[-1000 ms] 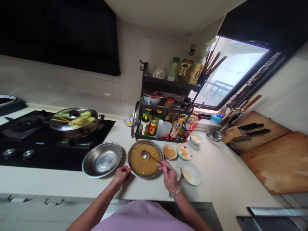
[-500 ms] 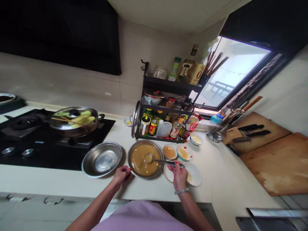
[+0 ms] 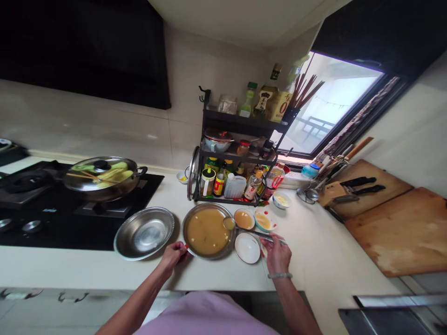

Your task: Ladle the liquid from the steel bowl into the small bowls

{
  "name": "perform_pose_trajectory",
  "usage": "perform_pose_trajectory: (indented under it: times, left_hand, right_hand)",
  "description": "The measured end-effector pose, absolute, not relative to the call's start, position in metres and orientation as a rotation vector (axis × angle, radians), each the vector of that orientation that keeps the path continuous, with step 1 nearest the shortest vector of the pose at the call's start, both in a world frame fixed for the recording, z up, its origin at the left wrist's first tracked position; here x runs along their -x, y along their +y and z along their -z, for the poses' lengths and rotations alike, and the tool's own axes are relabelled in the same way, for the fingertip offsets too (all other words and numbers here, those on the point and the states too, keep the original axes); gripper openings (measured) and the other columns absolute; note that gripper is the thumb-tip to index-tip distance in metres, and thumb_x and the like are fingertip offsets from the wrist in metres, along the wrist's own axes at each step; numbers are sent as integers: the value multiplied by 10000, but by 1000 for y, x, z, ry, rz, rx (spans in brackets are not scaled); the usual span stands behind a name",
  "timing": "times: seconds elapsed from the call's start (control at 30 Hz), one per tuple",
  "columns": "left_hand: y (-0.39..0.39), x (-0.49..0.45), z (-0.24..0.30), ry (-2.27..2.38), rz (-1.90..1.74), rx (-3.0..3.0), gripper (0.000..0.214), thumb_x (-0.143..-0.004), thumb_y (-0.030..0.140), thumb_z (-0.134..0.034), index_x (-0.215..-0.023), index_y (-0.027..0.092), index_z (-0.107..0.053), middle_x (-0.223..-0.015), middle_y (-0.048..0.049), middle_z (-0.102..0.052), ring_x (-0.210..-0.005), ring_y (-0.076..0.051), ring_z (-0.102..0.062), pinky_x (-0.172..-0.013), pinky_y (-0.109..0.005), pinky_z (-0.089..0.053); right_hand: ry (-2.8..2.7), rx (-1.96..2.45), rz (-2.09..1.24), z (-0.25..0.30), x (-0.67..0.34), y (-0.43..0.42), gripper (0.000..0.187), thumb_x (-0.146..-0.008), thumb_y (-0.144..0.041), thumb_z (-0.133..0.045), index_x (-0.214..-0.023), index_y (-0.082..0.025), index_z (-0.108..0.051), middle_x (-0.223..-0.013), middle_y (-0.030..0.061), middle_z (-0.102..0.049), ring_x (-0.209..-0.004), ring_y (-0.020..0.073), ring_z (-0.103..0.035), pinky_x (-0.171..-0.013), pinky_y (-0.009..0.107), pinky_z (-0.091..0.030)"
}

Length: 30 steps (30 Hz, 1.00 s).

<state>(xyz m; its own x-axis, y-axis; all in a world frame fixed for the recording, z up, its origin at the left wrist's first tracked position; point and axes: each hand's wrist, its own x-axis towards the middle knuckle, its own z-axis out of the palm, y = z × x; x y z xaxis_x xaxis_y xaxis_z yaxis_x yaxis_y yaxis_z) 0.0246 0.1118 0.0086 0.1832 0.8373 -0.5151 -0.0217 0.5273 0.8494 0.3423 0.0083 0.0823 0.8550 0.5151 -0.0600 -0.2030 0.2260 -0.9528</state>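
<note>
My right hand (image 3: 278,255) is closed around the handle of a metal ladle (image 3: 256,232). The ladle's bowl holds some liquid and is at the right rim of a round metal basin (image 3: 185,239) filled with brownish, cloudy liquid. With its fingers pinched, my left hand (image 3: 174,255) grips the basin's near left rim. Just right of the basin stands a small bowl of brown liquid (image 3: 244,218). Beside it is a bowl with red spots (image 3: 275,226) holding a paler liquid. A white bowl (image 3: 247,248) lies nearer me, and my right hand mostly hides another dish behind it.
A second metal basin (image 3: 145,233) sits to the left, near the stove (image 3: 70,228) with a lidded pan (image 3: 103,179). Behind stands a black rack (image 3: 226,201) of bottles and jars. Cutting boards (image 3: 401,232) and a knife block (image 3: 333,191) are at right.
My right hand has moved right, bringing the ladle's bowl from the middle of the basin to its right rim. My left hand still grips the basin. The view has shifted slightly.
</note>
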Motion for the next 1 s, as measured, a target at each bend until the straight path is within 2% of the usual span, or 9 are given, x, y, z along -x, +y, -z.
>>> perform_pose_trajectory:
  times: [0.3, 0.43, 0.53, 0.63, 0.77, 0.83, 1.0]
  left_hand:
    - [111, -24, -12, 1263, -701, -834, 435, -408, 455, -780, -541, 200, -454, -493, 13, -576, -453, -104, -508, -481, -229, -347]
    - [112, -25, -9, 1264, -714, -822, 438, -405, 453, -778, -539, 200, -447, -476, 24, -572, -435, -94, -493, -472, -219, -331]
    - [112, -25, -8, 1261, -718, -819, 444, -399, 453, -784, -533, 200, -445, -466, 29, -566, -431, -90, -486, -475, -219, -336]
    - [112, -25, -8, 1249, -710, -816, 445, -399, 454, -788, -530, 200, -447, -472, 28, -567, -440, -93, -494, -484, -225, -349]
    - [113, -25, -8, 1250, -702, -841, 442, -408, 457, -784, -526, 200, -445, -470, 22, -568, -427, -92, -483, -462, -218, -316]
    - [113, -25, -8, 1257, -698, -849, 436, -419, 460, -780, -529, 197, -450, -474, 19, -570, -429, -92, -486, -459, -215, -312]
    - [113, -25, -8, 1269, -698, -847, 426, -437, 444, -779, -525, 195, -446, -480, 17, -567, -445, -98, -498, -466, -214, -325]
  right_hand:
    - [-228, 1242, -151, -93, -413, -2, 285, -608, -358, -730, -715, -158, -559, -536, -30, -598, -455, 197, -655, -515, 368, -609]
    - [-208, 1306, -12, -91, -431, -7, 289, -632, -383, -716, -728, -158, -562, -555, -31, -597, -458, 182, -648, -524, 354, -597]
    - [-358, 1464, 3, -86, -431, -13, 344, -698, -466, -656, -832, -156, -588, -572, -16, -627, -504, 194, -669, -559, 348, -587]
    - [-601, 1610, 30, -80, -422, -19, 402, -752, -531, -585, -914, -164, -616, -659, 30, -683, -597, 215, -696, -660, 385, -587]
    - [-966, 1633, 54, -82, -404, -26, 348, -786, -487, -580, -959, -197, -666, -932, 86, -715, -758, 213, -702, -783, 390, -575]
    - [-1058, 1580, 32, -87, -391, -25, 306, -810, -452, -574, -967, -209, -675, -995, 90, -705, -787, 207, -696, -797, 380, -572]
    - [-1017, 1473, -157, -95, -341, -13, 313, -858, -449, -542, -997, -194, -658, -854, 67, -727, -679, 203, -698, -700, 362, -578]
